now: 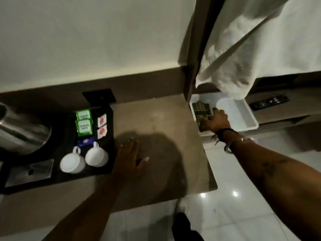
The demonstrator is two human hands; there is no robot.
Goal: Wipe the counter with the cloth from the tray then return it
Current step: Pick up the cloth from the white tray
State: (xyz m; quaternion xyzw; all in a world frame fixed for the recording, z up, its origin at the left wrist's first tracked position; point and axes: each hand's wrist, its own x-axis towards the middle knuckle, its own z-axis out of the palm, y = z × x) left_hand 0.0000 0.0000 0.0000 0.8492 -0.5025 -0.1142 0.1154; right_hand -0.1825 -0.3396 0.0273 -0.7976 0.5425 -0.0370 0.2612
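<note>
A dark checked cloth (201, 110) lies folded in the left part of a white plastic tray (246, 117) that sits lower, to the right of the counter. My right hand (219, 121) reaches into the tray with its fingers closed on the cloth's near right edge. My left hand (130, 154) rests flat, fingers spread, on the beige counter (156, 115), just right of the black tray of cups.
A black tray (107, 164) on the counter's left holds two white cups (73, 162), green tea packets (84, 125) and sugar sachets. A steel kettle (22, 131) stands far left. White towels (243, 54) hang above the plastic tray. A remote (270, 102) lies behind it. Glossy floor tiles lie below.
</note>
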